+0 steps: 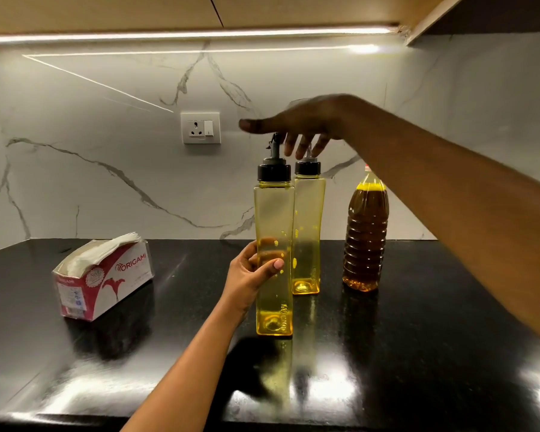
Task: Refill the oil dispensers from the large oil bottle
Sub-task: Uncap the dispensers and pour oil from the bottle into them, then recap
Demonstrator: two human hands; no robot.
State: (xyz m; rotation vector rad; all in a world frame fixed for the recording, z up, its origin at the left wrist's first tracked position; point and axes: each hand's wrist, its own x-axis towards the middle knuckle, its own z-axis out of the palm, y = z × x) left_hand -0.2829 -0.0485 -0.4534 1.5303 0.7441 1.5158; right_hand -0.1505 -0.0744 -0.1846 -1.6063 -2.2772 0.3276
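Observation:
Two tall yellow see-through oil dispensers with black caps and pour spouts stand on the black counter (418, 353). The near dispenser (274, 219) holds only a little oil at its bottom, and my left hand (252, 275) grips its lower body. The far dispenser (307, 226) stands just behind it to the right, nearly empty too. My right hand (296, 126) hovers over both spouts with fingers spread, holding nothing. The large oil bottle (366, 235), full of dark amber oil, stands upright at the right, its cap hidden behind my right forearm.
A red and white pack of paper napkins (105, 275) lies on the counter at the left. A wall socket (200, 128) sits on the marble backsplash behind the dispensers. An overhead cabinet with a light strip hangs above.

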